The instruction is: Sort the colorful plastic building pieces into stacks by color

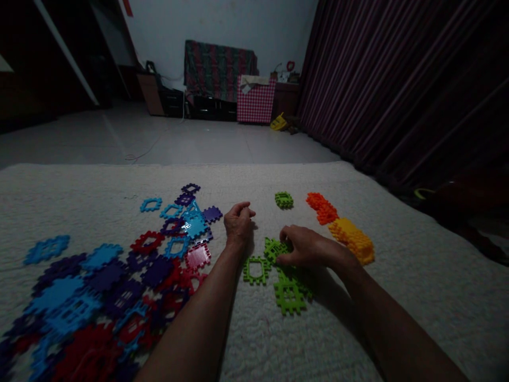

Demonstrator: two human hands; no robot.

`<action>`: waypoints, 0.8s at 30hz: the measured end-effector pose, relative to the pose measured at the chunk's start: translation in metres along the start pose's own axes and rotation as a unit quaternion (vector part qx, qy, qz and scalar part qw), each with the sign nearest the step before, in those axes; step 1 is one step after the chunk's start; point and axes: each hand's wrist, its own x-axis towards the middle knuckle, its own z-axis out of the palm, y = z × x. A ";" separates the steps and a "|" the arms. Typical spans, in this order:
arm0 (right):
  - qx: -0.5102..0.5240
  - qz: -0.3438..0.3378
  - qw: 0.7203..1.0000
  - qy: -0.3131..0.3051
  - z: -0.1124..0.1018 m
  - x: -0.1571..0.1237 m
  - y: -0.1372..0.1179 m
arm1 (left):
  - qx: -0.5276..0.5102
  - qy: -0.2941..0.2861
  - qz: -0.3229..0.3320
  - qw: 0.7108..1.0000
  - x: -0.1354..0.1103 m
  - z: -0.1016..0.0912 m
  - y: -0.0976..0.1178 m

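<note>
My left hand rests on the cream mat with its fingers curled into a loose fist; nothing shows in it. My right hand is closed on a green interlocking tile and lies over a small group of green tiles. One green frame tile lies flat between the two hands. A single green piece sits farther away, beyond both hands.
A heap of blue, purple and red tiles spreads over the mat's left side. A stack of orange tiles and a stack of yellow tiles lie right of my right hand. Dark curtains hang on the right; bare floor and furniture lie beyond.
</note>
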 end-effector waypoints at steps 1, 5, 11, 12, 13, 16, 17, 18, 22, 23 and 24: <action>0.003 -0.003 1.000 -0.001 -0.001 0.000 0.001 | 0.000 0.001 -0.001 1.000 0.000 0.000 0.000; 0.067 -0.032 0.997 0.016 -0.013 0.003 0.011 | -0.008 0.003 -0.015 1.000 -0.001 0.001 0.002; 0.212 -0.073 0.947 0.230 0.003 0.035 0.026 | -0.002 0.004 -0.007 1.000 0.000 0.001 0.002; 0.206 -0.074 0.942 0.254 0.009 0.040 0.028 | -0.004 0.004 -0.008 1.000 0.000 0.001 0.002; 0.191 -0.076 0.942 0.266 0.015 0.043 0.030 | -0.007 0.004 -0.011 1.000 -0.001 0.001 0.003; 0.135 -0.075 0.954 0.256 0.023 0.043 0.034 | -0.017 0.006 -0.021 1.000 -0.004 0.002 0.006; 0.122 -0.072 0.958 0.248 0.023 0.041 0.035 | -0.018 0.007 -0.023 1.000 -0.005 0.003 0.007; 0.114 -0.067 0.961 0.241 0.022 0.038 0.036 | -0.019 0.008 -0.024 0.999 -0.006 0.003 0.008; 0.095 -0.031 0.972 0.213 0.020 0.028 0.034 | -0.019 0.007 -0.026 0.999 -0.007 0.003 0.010; 0.089 -0.023 0.973 0.212 0.021 0.026 0.034 | -0.021 0.005 -0.027 0.999 -0.006 0.003 0.010; 0.085 -0.017 0.972 0.217 0.022 0.025 0.033 | -0.022 0.003 -0.029 0.999 -0.006 0.003 0.009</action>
